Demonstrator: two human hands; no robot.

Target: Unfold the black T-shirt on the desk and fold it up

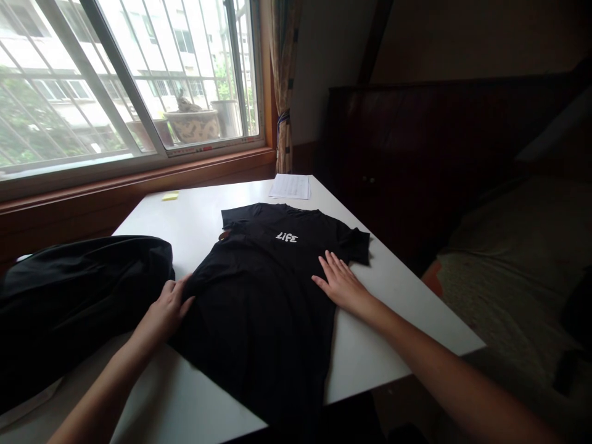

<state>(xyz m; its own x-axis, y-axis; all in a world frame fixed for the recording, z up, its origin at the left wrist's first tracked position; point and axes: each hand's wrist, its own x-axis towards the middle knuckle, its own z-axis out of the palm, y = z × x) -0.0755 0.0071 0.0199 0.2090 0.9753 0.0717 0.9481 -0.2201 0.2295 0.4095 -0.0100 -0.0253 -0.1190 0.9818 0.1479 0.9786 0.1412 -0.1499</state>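
Observation:
A black T-shirt (268, 290) with white lettering on its chest lies spread on the white table (393, 320), its collar at the far side and its hem hanging past the near edge. My left hand (170, 305) pinches the shirt's left side edge between thumb and fingers. Flat on the right side of the shirt, below the sleeve, rests my right hand (340, 280) with its fingers spread. A small round brown thing (224, 235) shows beside the left sleeve; I cannot tell what it is.
A heap of black cloth (87, 277) covers the table's left part. Paper sheets (290, 186) and a yellow sticky note pad (170, 197) lie toward the back. Beyond stand a barred window (185, 74) and a tied curtain (284, 92). Dark wooden furniture (416, 142) is at the right.

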